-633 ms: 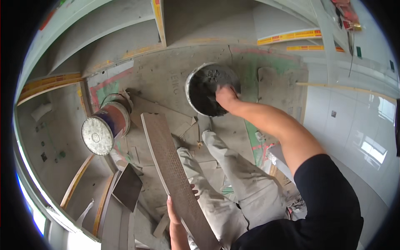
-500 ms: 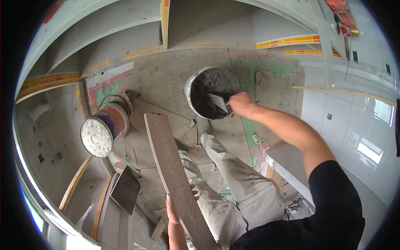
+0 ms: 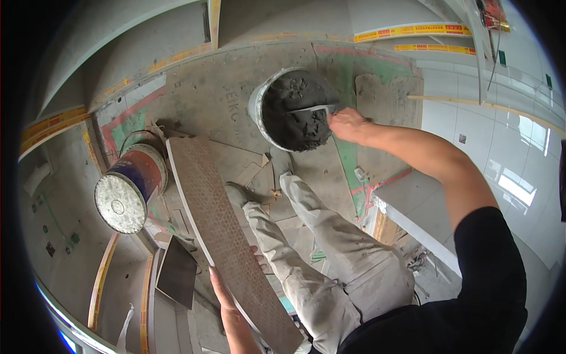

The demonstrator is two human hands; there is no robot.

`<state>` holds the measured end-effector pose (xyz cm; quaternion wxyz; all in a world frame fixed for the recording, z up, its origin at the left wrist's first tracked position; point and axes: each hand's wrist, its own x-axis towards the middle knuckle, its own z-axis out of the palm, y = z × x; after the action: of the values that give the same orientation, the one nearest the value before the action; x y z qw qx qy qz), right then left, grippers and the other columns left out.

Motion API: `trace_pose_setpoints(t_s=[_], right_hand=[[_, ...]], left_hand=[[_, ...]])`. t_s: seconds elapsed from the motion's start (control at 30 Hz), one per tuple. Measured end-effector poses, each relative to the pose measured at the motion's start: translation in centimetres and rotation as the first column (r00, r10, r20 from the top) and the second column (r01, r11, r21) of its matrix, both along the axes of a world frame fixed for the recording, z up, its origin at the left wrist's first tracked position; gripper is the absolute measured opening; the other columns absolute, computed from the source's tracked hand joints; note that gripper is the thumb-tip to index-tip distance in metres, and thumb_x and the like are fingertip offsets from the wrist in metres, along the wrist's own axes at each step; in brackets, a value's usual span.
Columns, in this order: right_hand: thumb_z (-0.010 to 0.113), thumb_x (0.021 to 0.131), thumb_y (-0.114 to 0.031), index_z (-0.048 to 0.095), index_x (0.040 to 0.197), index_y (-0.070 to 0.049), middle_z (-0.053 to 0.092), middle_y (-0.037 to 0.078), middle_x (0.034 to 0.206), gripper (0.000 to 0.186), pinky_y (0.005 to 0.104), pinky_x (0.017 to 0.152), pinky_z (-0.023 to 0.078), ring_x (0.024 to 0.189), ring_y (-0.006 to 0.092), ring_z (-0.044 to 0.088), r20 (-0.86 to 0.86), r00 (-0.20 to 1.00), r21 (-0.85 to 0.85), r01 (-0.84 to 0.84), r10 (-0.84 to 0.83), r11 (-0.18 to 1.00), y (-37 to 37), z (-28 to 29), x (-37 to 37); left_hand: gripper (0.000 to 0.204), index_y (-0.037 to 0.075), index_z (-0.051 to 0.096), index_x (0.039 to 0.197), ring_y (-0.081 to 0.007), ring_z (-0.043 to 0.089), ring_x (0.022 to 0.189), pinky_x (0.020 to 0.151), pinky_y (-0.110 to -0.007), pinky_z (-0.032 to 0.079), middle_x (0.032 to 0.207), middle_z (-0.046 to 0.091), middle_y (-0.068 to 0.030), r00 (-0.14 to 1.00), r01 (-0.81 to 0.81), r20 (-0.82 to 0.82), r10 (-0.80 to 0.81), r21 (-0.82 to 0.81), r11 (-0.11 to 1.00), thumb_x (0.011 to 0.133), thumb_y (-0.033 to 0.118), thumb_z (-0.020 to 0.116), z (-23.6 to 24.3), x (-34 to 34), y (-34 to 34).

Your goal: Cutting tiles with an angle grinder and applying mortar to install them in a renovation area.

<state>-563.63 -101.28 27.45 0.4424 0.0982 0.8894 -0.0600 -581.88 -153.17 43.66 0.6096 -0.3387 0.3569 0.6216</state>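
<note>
Tile (image 3: 227,242) at 7 o'clock, bucket (image 3: 256,111) of grey mix (image 3: 289,127) at 12: watch that one-handed hold

So your left hand (image 3: 227,301) has the tile by its two long edges, thumb on one side, fingertips on the other, a bit below the middle. That leaves the top end poking out toward 10 o'clock with nothing visible propping it. If your thumb slides on a dusty edge, I reckon it could swing or drop, and your shoes (image 3: 237,193) are right down there.

Your right hand (image 3: 349,125) is curled round the trowel (image 3: 311,108), just inside the bucket's 3 o'clock rim. Can't see the handle, your fist hides it. Lever too hard against that side and the bucket might rock; overload the blade and you could get blobs on your trousers (image 3: 330,248).

Materials-wise: the tile is a long, flat, brownish strip with a honeycomb pattern on the face you see and a paler edge. The mix looks thick and lumpy, ridged rather than runny. The blade's thin and pale, and the bucket is round with a smeared whitish wall.
</note>
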Motion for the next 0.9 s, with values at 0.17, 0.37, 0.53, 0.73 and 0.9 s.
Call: trace_pose_setpoints(t_s=[0.17,0.37,0.53,0.73,0.9], right_hand=[[0.065,0.107,-0.031,0.08,0.109,0.007,0.083,0.026,0.105,0.041,0.0533,0.086,0.066,0.095,0.0419,0.083,0.116,0.916,-0.211,0.402,-0.385,0.891,-5.8,-4.6,2.2],[0.072,0.109,-0.041,0.069,0.09,0.004,0.065,0.011,0.067,0.049,0.0444,0.048,0.053,0.054,0.0238,0.066,0.377,0.365,-0.308,0.916,-0.851,0.256,-7.4,-7.0,0.5],[0.068,0.114,-0.038,0.067,0.096,-0.003,0.055,0.0,0.064,0.04,0.0348,0.043,0.045,0.046,0.0125,0.055,0.593,0.147,-0.445,0.879,-0.791,-0.17,-6.4,-3.0,3.3],[0.055,0.122,-0.04,0.068,0.121,0.002,0.056,0.0,0.066,0.044,0.0312,0.044,0.044,0.048,0.0095,0.052,0.544,0.121,-0.624,0.721,-0.83,-0.303,-9.2,7.2,3.0],[0.052,0.122,-0.026,0.062,0.139,0.003,0.06,0.003,0.078,0.035,0.0269,0.052,0.044,0.055,0.0082,0.053,0.195,0.068,-0.892,0.427,-0.978,-0.148,-16.1,22.6,0.8]], left_hand=[[0.107,-0.002,0.048,0.166,-0.0395,0.073,0.127,0.112,-0.052,0.058,0.148,0.069,-0.0275,0.975,0.113,-0.183,-0.127,-0.089,0.99,0.1,0.081,0.056,-1.5,-1.1,-0.7],[0.103,-0.004,0.05,0.164,-0.0405,0.071,0.131,0.114,-0.051,0.056,0.147,0.07,-0.0283,0.958,0.066,-0.276,-0.075,-0.042,0.997,0.097,0.072,0.067,-4.4,-0.8,1.7],[0.109,-0.003,0.049,0.164,-0.0404,0.071,0.128,0.115,-0.05,0.055,0.144,0.07,-0.029,0.953,0.045,-0.298,-0.048,-0.016,0.999,0.096,0.079,0.068,-4.3,-0.5,4.5],[0.125,-0.002,0.045,0.167,-0.0399,0.07,0.127,0.112,-0.051,0.057,0.145,0.068,-0.0296,0.942,0.049,-0.333,-0.04,0.019,0.999,0.091,0.095,0.062,-4.8,-1.5,5.9],[0.129,0.0,0.042,0.17,-0.0402,0.069,0.132,0.113,-0.052,0.057,0.15,0.066,-0.029,0.928,0.024,-0.374,-0.004,0.049,0.999,0.089,0.099,0.059,-4.3,-3.1,8.0]])
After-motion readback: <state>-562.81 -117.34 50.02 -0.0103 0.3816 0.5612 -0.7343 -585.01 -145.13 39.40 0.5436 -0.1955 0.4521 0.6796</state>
